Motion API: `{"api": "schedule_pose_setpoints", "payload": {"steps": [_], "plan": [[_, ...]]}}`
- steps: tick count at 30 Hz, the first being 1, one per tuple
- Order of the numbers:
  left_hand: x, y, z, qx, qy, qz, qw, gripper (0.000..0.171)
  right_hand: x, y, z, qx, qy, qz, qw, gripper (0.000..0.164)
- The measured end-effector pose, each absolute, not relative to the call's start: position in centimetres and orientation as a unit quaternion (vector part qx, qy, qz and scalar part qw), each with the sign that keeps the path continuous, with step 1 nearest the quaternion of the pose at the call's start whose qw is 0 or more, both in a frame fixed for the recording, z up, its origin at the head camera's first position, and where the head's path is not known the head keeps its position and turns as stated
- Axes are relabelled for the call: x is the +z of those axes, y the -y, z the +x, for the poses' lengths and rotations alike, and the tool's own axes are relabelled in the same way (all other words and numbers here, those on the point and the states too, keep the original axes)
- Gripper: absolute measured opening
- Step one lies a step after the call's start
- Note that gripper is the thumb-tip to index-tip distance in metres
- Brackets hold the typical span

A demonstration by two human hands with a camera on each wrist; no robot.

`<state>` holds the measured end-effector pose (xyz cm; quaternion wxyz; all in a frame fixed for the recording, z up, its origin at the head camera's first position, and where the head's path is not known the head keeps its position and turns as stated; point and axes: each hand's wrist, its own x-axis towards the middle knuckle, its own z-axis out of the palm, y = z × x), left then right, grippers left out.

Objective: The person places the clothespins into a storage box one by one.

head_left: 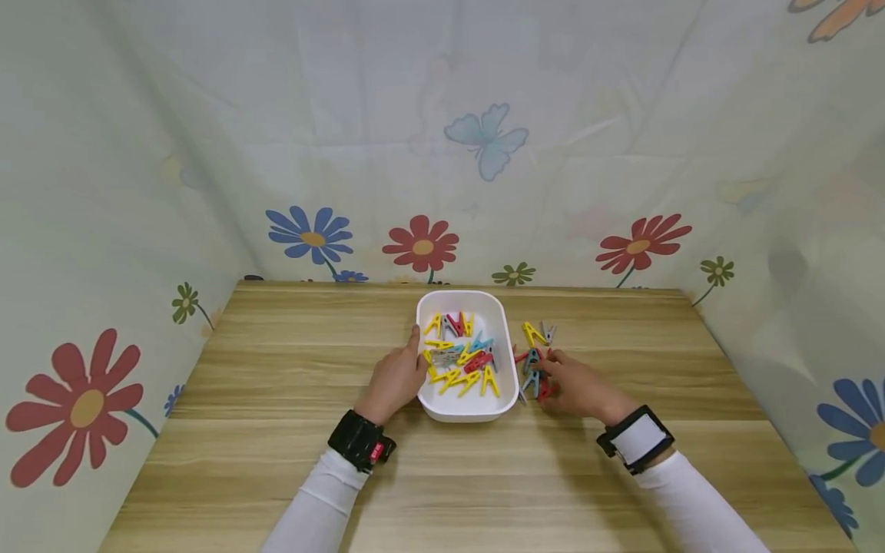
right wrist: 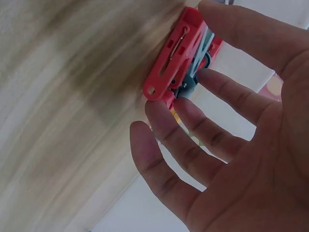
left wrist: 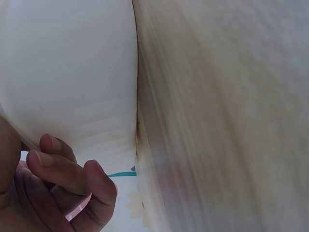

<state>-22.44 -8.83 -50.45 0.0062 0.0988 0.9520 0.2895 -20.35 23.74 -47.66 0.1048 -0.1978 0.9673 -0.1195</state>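
Pegs (head_left: 477,361): larger share in the box (head_left: 465,415), small lot outside

Box: one, white, deep-sided. Standing on the table (head_left: 304,330), about midway between its left and right edges, one short end facing the far edge.

Pegs, inside: yellow prevailing; red, blue and grey among them. Lying jumbled, colours mixing, bare floor showing at the box's near end. A pale patterned patch (head_left: 445,356) is lying among them, nature unclear.

Pegs, outside: a small cluster, lying on the table along the box's right side. A yellow peg (head_left: 533,334) and a grey peg (head_left: 548,332) are lying together, nearest the table's far edge; blue pegs (head_left: 531,382) and a red peg (right wrist: 169,63) are lying at the right hand, near the box wall.

Left hand (head_left: 396,382): fingers curling part-way, holding the box by its left rim; no peg showing in it.

Right hand (head_left: 579,386): about half open, fingers bending loosely around the red peg and blue pegs; whether it is gripping any, cannot tell.

Progress, as judged: work is standing part-way. Most pegs are resting inside; the outside cluster is awaiting handling, if the box is where they are going. Whether pegs are going in or coming out, the pictures are not showing.
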Motion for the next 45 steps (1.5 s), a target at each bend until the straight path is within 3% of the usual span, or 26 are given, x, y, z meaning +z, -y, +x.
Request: {"api": "schedule_pose_setpoints", "payload": {"steps": [13, 30, 45], "plan": [[-50.2, 8.6, -22.5, 0.291, -0.952, 0.093, 0.017, 0.063, -48.4, -23.4, -20.4, -0.127, -0.969, -0.193, 0.083, 0.036], [-50.3, 8.6, -22.4, 0.287, -0.953, 0.096, 0.014, 0.063, -47.3, -23.6, -20.4, -0.138, -0.969, -0.202, 0.028, 0.023], [-50.3, 8.7, -22.4, 0.283, -0.954, 0.096, 0.01, 0.063, -41.8, -21.8, -22.1, -0.132, -0.97, -0.202, -0.011, 0.033]]}}
